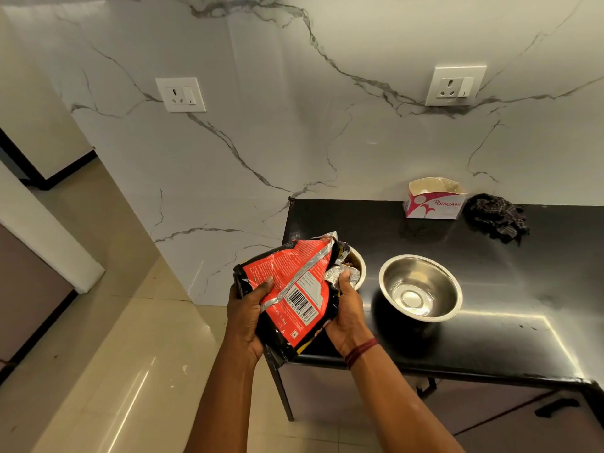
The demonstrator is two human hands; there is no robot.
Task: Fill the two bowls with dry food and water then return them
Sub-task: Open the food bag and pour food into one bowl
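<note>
The feeding job looked about half underway. Both hands held the red-and-black food bag (pixel 291 289) tipped over the left bowl (pixel 354 264) at the desk's (pixel 490 338) near-left corner, where some kibble showed. The left hand (pixel 248 308) clasped the bag's bottom; the right hand (pixel 346 308) pinched its crumpled mouth. The right bowl (pixel 420 287) just beside looked empty, so water and returning both seemed left.

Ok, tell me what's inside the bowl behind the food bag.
Brown dry food shows inside the far bowl, but the food bag, held in the left hand and right hand, covers most of it, so its fill level is hidden.
</note>
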